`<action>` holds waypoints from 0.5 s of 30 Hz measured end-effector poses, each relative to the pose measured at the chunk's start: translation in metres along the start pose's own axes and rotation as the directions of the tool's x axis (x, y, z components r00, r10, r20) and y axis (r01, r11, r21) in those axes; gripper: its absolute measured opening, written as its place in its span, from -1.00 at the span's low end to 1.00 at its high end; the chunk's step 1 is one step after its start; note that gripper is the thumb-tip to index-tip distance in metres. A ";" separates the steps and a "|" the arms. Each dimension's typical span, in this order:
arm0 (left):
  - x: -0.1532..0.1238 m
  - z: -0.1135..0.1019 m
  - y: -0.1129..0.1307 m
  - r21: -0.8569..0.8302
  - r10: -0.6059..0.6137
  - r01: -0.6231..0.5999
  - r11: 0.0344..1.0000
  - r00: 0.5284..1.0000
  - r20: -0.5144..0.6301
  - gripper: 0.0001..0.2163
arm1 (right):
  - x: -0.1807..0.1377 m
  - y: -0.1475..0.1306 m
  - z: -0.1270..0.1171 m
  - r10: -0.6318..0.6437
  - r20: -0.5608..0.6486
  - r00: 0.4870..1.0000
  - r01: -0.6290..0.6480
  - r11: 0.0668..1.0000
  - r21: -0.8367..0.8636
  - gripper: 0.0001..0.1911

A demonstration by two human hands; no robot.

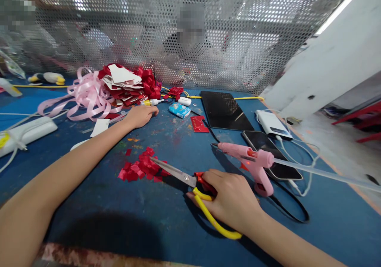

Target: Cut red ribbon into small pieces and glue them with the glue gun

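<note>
My right hand (229, 195) is wrapped round the red and yellow handles of a pair of scissors (178, 175). The blades look closed together, their tip at a small heap of cut red ribbon pieces (143, 165) on the table. Further back, my left hand (141, 116) rests with curled fingers just in front of a small white glue tube (151, 102); what the fingers hold, if anything, is hidden. Behind that hand lie looped pink ribbon (86, 94) and a pile of red ribbon (151, 83) with white card pieces (123, 78) on top.
A pink hot glue gun (247, 155) stands right of my right hand, near a phone (274, 155), a white power bank (272, 124) and cables. A black tablet (224, 110), a blue packet (179, 110) and a red card (199, 124) lie further back. A perforated metal screen (238, 52) borders the blue table.
</note>
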State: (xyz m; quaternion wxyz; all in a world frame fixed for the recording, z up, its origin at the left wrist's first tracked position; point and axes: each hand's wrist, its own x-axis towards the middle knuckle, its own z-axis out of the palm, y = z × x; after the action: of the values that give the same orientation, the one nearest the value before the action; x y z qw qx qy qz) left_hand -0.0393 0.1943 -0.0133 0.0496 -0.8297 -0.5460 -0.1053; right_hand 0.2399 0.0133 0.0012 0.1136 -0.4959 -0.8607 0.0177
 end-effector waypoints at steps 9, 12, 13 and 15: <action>0.003 0.002 0.000 0.015 0.022 -0.022 1.000 1.000 0.009 -0.74 | 0.004 0.001 -0.006 0.225 0.054 0.973 -0.217 0.969 -0.122 -0.60; -0.001 0.002 -0.004 0.005 0.045 -0.045 0.999 0.999 0.009 -0.73 | 0.004 -0.001 -0.005 0.223 0.069 0.972 -0.211 0.966 -0.152 -0.61; -0.002 0.002 -0.005 -0.002 0.049 -0.049 0.999 0.999 0.001 -0.72 | 0.004 -0.001 -0.005 0.217 0.072 0.974 -0.204 0.966 -0.158 -0.61; -0.004 0.002 -0.006 -0.020 0.060 -0.060 0.998 0.998 -0.014 -0.68 | 0.003 -0.001 -0.005 0.202 0.075 0.976 -0.188 0.969 -0.161 -0.61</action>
State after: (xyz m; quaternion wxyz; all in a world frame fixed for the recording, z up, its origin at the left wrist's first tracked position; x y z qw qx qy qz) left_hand -0.0462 0.1931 -0.0163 0.0480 -0.8454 -0.5194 -0.1148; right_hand 0.2382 0.0152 0.0065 0.0337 -0.5842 -0.8107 -0.0149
